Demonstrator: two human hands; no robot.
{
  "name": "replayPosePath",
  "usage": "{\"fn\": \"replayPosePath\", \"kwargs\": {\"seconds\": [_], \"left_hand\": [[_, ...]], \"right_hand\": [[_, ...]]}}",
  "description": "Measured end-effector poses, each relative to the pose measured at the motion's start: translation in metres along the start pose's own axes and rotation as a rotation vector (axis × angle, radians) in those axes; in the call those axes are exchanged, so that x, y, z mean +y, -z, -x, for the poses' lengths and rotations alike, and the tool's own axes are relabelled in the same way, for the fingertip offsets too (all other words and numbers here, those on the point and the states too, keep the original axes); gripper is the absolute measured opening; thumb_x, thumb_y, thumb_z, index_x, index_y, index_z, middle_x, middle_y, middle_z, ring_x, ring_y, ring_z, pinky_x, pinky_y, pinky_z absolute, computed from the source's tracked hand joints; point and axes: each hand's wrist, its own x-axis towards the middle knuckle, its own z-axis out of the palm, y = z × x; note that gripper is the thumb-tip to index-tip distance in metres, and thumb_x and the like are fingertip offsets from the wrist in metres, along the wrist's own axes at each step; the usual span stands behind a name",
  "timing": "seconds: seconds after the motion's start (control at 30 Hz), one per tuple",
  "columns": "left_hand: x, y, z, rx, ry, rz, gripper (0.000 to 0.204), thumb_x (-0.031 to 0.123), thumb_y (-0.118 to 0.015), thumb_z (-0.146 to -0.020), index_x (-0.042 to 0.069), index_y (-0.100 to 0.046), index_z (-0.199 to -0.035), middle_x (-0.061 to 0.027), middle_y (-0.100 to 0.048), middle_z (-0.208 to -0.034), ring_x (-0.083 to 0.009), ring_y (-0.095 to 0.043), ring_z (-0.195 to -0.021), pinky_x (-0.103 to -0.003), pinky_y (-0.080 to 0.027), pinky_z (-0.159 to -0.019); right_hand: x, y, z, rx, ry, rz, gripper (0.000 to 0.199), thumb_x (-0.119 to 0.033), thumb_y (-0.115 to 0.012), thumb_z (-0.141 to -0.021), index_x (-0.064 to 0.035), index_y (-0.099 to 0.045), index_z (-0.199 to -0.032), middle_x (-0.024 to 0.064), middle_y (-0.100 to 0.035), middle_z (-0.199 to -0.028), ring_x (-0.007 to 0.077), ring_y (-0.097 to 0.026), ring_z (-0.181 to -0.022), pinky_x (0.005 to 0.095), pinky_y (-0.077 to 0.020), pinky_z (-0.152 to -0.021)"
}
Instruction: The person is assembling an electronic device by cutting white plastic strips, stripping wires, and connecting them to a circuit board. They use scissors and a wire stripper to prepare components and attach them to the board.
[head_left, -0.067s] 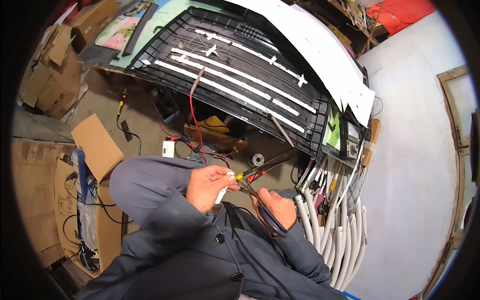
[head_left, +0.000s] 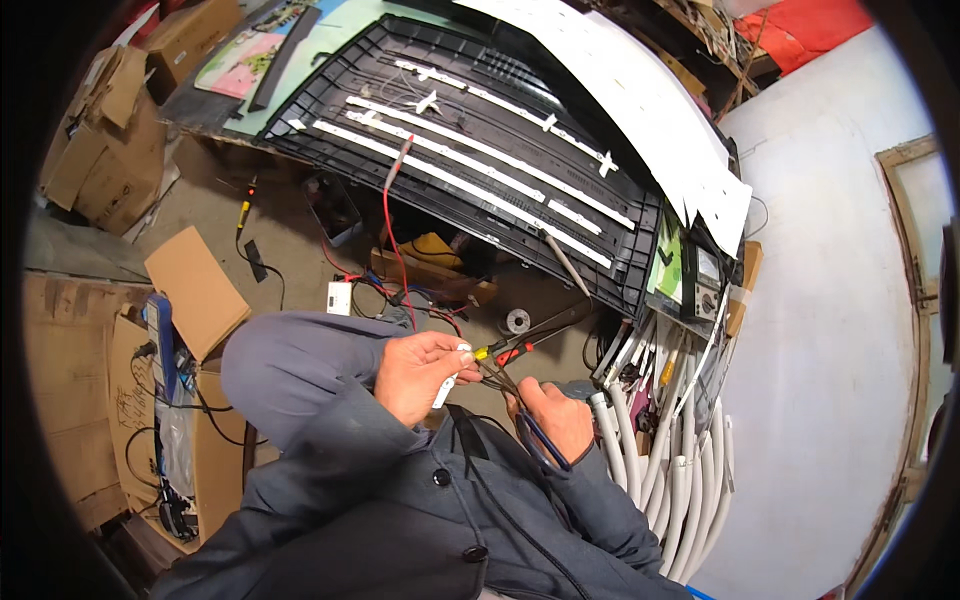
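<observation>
Near the jacket [head_left: 400,510], curled hands [head_left: 410,380] side by side.

Head-height fisheye view, facing down

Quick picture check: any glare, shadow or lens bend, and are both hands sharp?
Head view: the white sheet looks nearly washed out; head view: shade darkens the space under the black panel; head view: the wooden frame at right bows, corners black; head view: left hand and right hand fairly sharp.

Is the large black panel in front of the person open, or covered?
Open: the black panel shows its ribbed inside, with white strips exposed.
</observation>
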Motion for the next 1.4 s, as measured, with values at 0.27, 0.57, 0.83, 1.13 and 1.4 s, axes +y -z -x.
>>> {"fn": "replayPosePath", "kwargs": {"seconds": [0.27,0.57,0.83,1.13,1.4], "left_hand": [[0.007,-0.001,0.002,0.044,0.039,-0.001,0.019,0.004,-0.070,-0.093,-0.010,-0.064,-0.105,-0.0198,-0.072,-0.093,-0.0236,-0.074,-0.079,-0.032,-0.061,-0.072],[0.002,-0.003,0.001,-0.001,0.016,-0.008,0.018,0.004,-0.068,-0.094,-0.009,-0.064,-0.105,-0.0188,-0.072,-0.092,-0.0256,-0.074,-0.080,-0.033,-0.061,-0.072],[0.010,-0.002,0.002,0.071,0.038,-0.019,0.019,0.004,-0.068,-0.093,-0.010,-0.063,-0.105,-0.0199,-0.072,-0.091,-0.0261,-0.074,-0.079,-0.033,-0.061,-0.070],[0.002,0.000,0.001,0.007,-0.009,-0.003,0.017,0.003,-0.068,-0.093,-0.008,-0.065,-0.105,-0.0171,-0.072,-0.090,-0.0241,-0.074,-0.080,-0.032,-0.060,-0.072],[0.009,-0.004,0.003,0.076,-0.027,-0.055,0.020,0.004,-0.069,-0.093,-0.012,-0.064,-0.103,-0.0195,-0.071,-0.088,-0.0259,-0.073,-0.076,-0.033,-0.060,-0.069]], "right_hand": [[-0.008,-0.009,0.003,-0.005,-0.028,0.035,0.019,-0.027,-0.061,-0.094,-0.0108,-0.051,-0.095,0.0182,-0.060,-0.078,0.0409,-0.064,-0.060,0.0509,-0.0487,-0.050],[-0.006,-0.004,0.003,0.034,-0.033,0.077,0.023,-0.024,-0.068,-0.092,-0.0090,-0.052,-0.084,0.0158,-0.057,-0.071,0.0388,-0.061,-0.056,0.0471,-0.0472,-0.050],[-0.009,-0.008,0.005,0.003,-0.042,0.060,0.016,-0.027,-0.059,-0.096,-0.0126,-0.052,-0.098,0.0168,-0.060,-0.083,0.0381,-0.065,-0.063,0.0490,-0.0498,-0.051],[-0.001,-0.002,-0.001,-0.017,-0.006,0.004,0.022,-0.026,-0.067,-0.093,-0.0089,-0.054,-0.088,0.0158,-0.059,-0.073,0.0390,-0.062,-0.057,0.0491,-0.0488,-0.050],[-0.010,-0.006,0.002,0.024,-0.032,0.091,0.015,-0.022,-0.061,-0.092,-0.0142,-0.053,-0.102,0.0145,-0.056,-0.080,0.0343,-0.066,-0.065,0.0464,-0.0513,-0.051]]}}
